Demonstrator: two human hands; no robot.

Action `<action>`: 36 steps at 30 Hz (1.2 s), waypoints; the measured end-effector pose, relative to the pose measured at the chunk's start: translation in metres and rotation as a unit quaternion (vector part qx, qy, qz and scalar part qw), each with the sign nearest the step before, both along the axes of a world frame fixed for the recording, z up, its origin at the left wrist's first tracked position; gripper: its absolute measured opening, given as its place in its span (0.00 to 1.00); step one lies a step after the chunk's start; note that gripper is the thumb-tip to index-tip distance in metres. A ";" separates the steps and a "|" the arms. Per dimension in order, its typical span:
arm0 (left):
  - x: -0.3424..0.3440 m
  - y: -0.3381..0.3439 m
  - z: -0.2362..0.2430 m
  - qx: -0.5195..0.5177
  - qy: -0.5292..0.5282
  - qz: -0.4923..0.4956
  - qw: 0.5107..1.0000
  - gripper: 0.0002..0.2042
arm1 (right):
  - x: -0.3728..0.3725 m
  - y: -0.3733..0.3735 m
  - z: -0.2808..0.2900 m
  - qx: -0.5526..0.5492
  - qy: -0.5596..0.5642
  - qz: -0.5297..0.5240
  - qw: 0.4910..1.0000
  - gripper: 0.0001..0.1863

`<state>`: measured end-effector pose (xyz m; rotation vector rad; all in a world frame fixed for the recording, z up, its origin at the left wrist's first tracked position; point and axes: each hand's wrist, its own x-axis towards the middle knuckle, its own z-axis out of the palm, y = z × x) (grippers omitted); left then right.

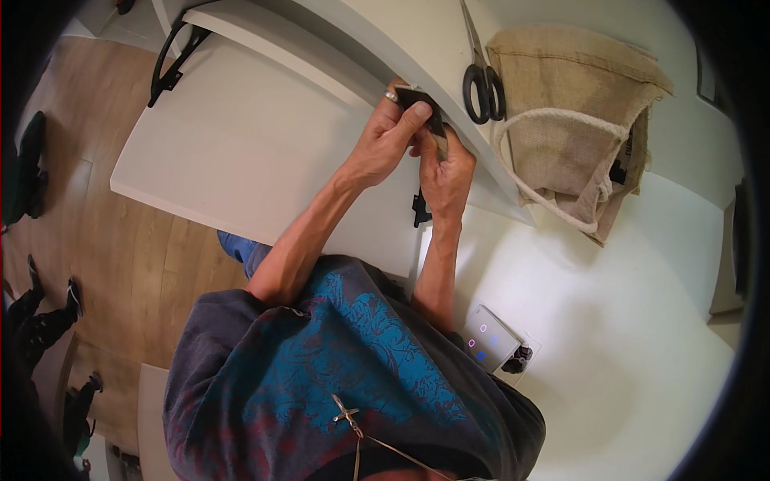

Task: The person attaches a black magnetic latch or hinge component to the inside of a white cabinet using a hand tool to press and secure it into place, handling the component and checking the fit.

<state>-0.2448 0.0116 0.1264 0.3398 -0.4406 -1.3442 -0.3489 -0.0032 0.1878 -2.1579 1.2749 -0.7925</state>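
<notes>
Up near the edge of the white shelf, my left hand [378, 151] and my right hand [449, 175] meet around a small dark, flat, rectangular piece [414, 95]. The left thumb presses on its face while the fingers go behind it. The right hand pinches its lower end, where a bit of something pale shows between the fingers. What kind of thing it is I cannot make out. A small whitish bit sticks out at its top edge. A ring sits on a left finger.
Black-handled scissors [484, 92] and a burlap bag [561, 72] with a rope handle lie right of my hands. Below my hands spreads a white hinged panel [241, 152] with a black stay [170, 78]. A grey box [489, 338] with lit rings is by my right elbow. People's legs show far left.
</notes>
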 end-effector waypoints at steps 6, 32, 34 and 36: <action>-0.003 -0.003 -0.003 -0.004 0.017 0.024 1.000 0.12 | 0.004 0.003 0.005 0.019 0.025 -0.008 0.999 0.11; 0.007 0.000 -0.001 -0.010 -0.003 0.013 1.000 0.14 | 0.007 -0.003 -0.001 0.012 -0.008 0.015 1.000 0.09; 0.005 -0.001 -0.003 -0.010 0.003 0.023 1.000 0.13 | 0.008 -0.004 0.002 0.007 0.004 0.030 1.000 0.08; 0.003 -0.002 -0.002 -0.004 0.009 0.039 0.999 0.12 | 0.007 -0.002 -0.001 0.002 0.007 0.025 1.000 0.08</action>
